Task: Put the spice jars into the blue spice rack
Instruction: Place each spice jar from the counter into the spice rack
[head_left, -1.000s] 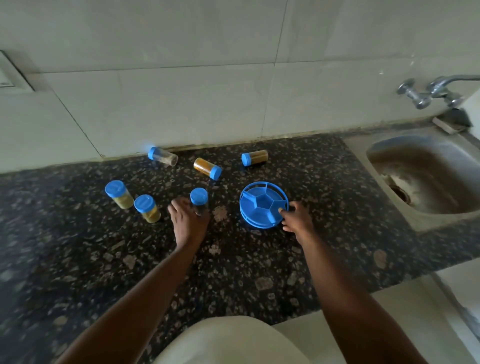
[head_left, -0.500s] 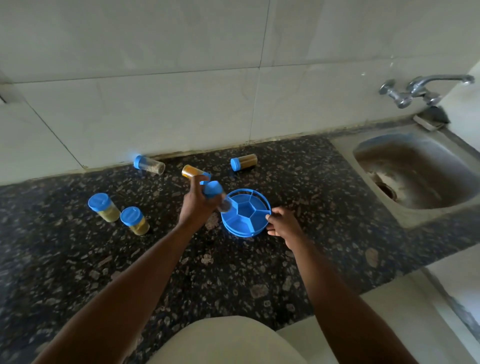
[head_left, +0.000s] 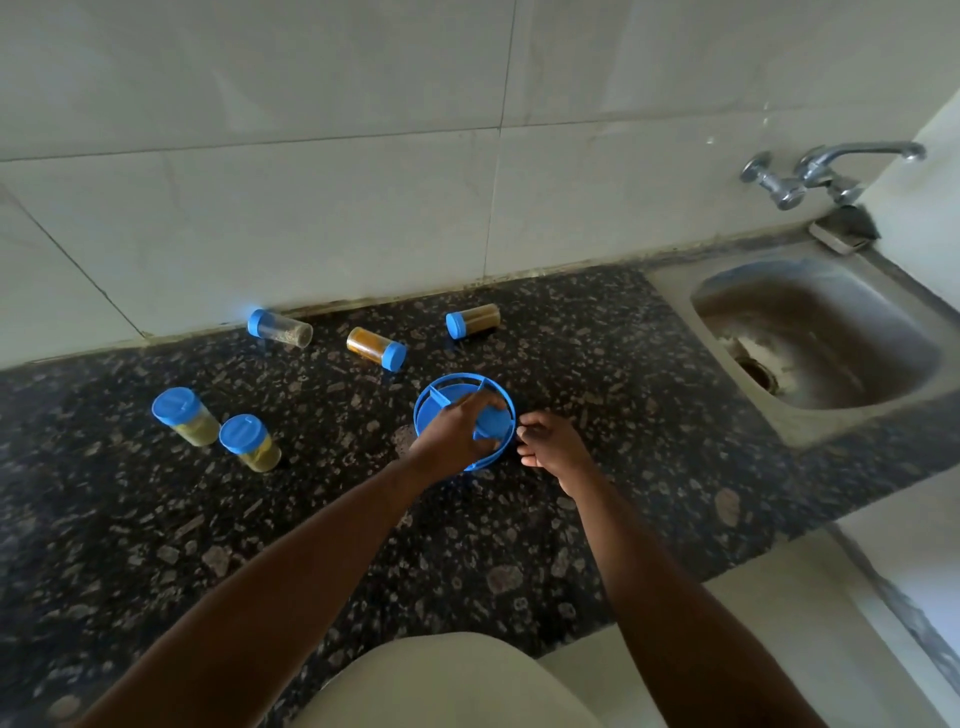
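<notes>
A round blue spice rack (head_left: 451, 385) with wedge compartments sits mid-counter. My left hand (head_left: 451, 434) is over it, shut on a blue-lidded spice jar (head_left: 492, 422) that is down in the rack's right side; the jar's body is hidden. My right hand (head_left: 550, 448) rests at the rack's right rim, fingers curled against it. Two upright jars (head_left: 186, 415) (head_left: 249, 441) with yellow-green spice stand at the left. Three jars lie on their sides near the wall: a nearly clear one (head_left: 279, 328), an orange one (head_left: 376, 348) and a brown one (head_left: 471, 321).
The dark speckled granite counter (head_left: 156, 545) runs to a tiled wall behind. A steel sink (head_left: 815, 338) with a wall tap (head_left: 831, 171) is at the right. The counter's front edge is near my body.
My left hand lifted the jar off the counter, carried it right and lowered it into the rack. My right hand stayed at the rack's rim. The camera shifted slightly.
</notes>
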